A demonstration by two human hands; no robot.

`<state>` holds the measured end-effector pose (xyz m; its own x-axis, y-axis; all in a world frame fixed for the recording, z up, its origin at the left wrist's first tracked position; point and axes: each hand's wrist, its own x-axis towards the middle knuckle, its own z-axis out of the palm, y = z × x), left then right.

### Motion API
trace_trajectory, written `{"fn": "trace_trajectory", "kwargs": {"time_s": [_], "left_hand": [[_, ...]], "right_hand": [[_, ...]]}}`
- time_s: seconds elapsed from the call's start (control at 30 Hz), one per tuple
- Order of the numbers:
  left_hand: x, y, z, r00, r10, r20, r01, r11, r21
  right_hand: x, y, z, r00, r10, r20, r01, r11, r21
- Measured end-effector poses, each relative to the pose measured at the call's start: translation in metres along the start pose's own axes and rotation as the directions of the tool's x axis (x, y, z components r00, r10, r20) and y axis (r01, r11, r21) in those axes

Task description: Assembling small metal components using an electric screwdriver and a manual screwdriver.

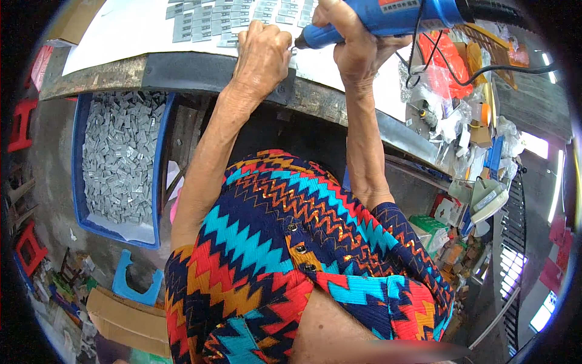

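My right hand (354,45) grips a blue electric screwdriver (388,18) lying nearly level, its tip pointing left toward my left hand (264,51). My left hand is closed over a small grey metal part (293,51) at the table's near edge, right at the tool tip; the part is mostly hidden by my fingers. Rows of similar grey metal pieces (230,18) lie on the white sheet (127,30) just beyond my hands. A black cable (485,71) runs from the tool to the right.
A blue crate (77,158) full of grey metal parts sits on the floor at the left under the table edge (182,70). Plastic bags, an orange bag (442,60) and clutter crowd the table's right. Cardboard (127,321), a blue stool (136,285) and red stools (21,124) stand on the floor.
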<state>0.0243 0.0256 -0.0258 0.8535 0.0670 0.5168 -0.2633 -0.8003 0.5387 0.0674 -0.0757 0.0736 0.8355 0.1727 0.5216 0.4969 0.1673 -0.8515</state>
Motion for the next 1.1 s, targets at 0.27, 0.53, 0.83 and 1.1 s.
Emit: {"fn": "trace_trajectory", "kwargs": {"time_s": [0.27,0.53,0.83,1.1], "left_hand": [[0.0,-0.002,0.0,1.0,-0.002,0.014,0.003,1.0,-0.029],[0.001,-0.004,0.002,1.0,-0.015,0.026,0.017,0.997,-0.07],[0.005,-0.001,-0.001,0.998,-0.035,0.048,0.041,0.992,-0.117],[0.001,-0.001,0.0,1.0,-0.006,0.018,0.008,0.996,-0.089]], "right_hand": [[0.002,0.001,-0.003,0.999,0.02,0.045,-0.02,1.0,-0.004],[0.002,0.007,0.005,1.0,0.006,0.005,-0.005,1.0,-0.02],[0.01,0.005,0.008,0.994,0.098,0.057,-0.089,0.985,-0.147],[0.009,-0.003,0.007,0.981,0.156,0.112,-0.133,0.972,-0.192]]}}
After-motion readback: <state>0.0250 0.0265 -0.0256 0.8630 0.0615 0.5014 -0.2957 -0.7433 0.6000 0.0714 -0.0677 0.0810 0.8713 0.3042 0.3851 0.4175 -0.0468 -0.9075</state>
